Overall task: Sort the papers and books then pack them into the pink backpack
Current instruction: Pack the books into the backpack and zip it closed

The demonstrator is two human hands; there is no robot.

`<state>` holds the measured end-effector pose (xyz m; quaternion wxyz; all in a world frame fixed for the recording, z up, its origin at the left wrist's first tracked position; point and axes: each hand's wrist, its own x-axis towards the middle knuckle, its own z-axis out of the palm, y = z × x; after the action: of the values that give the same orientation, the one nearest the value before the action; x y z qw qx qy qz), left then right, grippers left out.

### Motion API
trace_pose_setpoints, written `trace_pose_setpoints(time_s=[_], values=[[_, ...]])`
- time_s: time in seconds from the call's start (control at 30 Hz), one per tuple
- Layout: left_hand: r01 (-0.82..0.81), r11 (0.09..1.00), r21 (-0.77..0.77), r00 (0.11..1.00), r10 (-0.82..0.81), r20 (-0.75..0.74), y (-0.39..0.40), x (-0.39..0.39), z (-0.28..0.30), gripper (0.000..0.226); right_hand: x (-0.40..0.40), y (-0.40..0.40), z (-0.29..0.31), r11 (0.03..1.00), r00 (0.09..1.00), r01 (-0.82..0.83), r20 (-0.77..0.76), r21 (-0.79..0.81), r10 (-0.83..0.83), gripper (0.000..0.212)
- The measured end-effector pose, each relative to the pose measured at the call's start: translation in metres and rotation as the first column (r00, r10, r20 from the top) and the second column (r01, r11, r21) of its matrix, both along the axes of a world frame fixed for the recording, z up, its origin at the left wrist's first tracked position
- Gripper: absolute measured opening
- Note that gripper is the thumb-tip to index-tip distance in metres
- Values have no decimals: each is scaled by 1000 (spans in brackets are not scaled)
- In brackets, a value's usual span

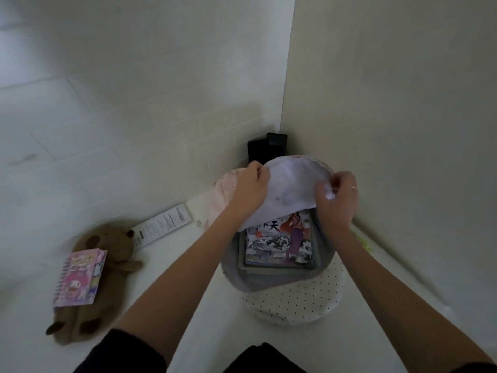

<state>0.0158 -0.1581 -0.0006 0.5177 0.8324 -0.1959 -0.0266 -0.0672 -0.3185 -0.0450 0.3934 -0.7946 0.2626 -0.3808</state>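
Pink backpack (279, 286): one, stood open on the white surface in the wall corner, its pale front flap (291, 189) held up between both hands. Left hand (248, 188) is curled over the flap's left edge; right hand (340, 196) is pinched on what appears to be the zip pull at the flap's right edge.

Books (279, 243): a stack lodged inside, directly below the grip; one illustrated cover is exposed, at least two more edges are seen beneath, exact count not determinable.

Risks, judged: the zip may be snagged on a protruding book corner if the flap is drawn down too early; the flap may be pulled from the left grip.

Left of the grip, unpacked: one spiral notebook (80, 277), laid on one brown plush toy (94, 281); one white flat package (161, 226). Behind the grip: one dark object (266, 148), unidentified.
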Motion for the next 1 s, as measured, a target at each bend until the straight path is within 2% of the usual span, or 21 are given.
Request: trace_pose_setpoints(time_s=[0.07,0.1,0.13,0.2,0.23,0.3,0.37,0.43,0.47,0.53,0.6,0.67,0.73,0.77,0.83,0.9,1.0], values=[[-21,999,46,1000,20,14,1,-2,-9,17,7,9,5,938,988,-149,-88,-313,127,37],[-23,995,95,999,19,40,2,-3,-14,8,12,13,6,858,956,-279,-205,-432,208,43],[-37,983,178,996,21,91,4,-3,-21,14,18,17,5,753,889,-434,-372,-496,267,45],[-64,893,444,982,-22,186,12,-4,-38,42,23,22,-10,569,672,-675,-709,-470,211,47],[-66,825,562,972,-74,223,19,-5,-46,50,23,23,-24,540,580,-722,-804,-433,131,49],[20,690,724,942,-256,218,36,-11,-62,55,16,23,-49,581,484,-712,-875,-394,0,53],[141,529,837,907,-408,105,54,-19,-82,58,10,26,-67,634,459,-668,-886,-390,-61,55],[244,402,883,909,-412,-64,70,-28,-99,65,12,29,-76,678,413,-659,-910,-325,-36,55],[286,378,880,917,-376,-137,76,-32,-106,68,13,30,-79,703,380,-658,-925,-269,1,56],[332,396,856,924,-319,-210,88,-38,-114,67,16,31,-84,719,339,-662,-940,-211,37,58],[368,446,816,921,-295,-254,98,-41,-117,62,16,31,-86,704,335,-672,-942,-230,12,59],[404,535,742,912,-293,-286,105,-40,-113,58,18,37,-83,696,428,-650,-904,-305,3,57],[392,726,565,916,-253,-311,109,-33,-105,46,23,54,-78,695,588,-602,-807,-392,54,53],[347,825,446,919,-205,-337,110,-29,-99,37,28,67,-76,662,617,-625,-782,-414,94,51],[212,933,291,926,-97,-364,118,-20,-87,25,36,99,-76,539,565,-745,-801,-394,197,53],[86,967,239,944,-2,-329,136,-12,-78,21,41,137,-76,486,537,-803,-773,-345,338,52],[-174,942,286,951,237,-200,187,0,-75,19,46,193,-66,519,584,-789,-662,-329,470,56]])
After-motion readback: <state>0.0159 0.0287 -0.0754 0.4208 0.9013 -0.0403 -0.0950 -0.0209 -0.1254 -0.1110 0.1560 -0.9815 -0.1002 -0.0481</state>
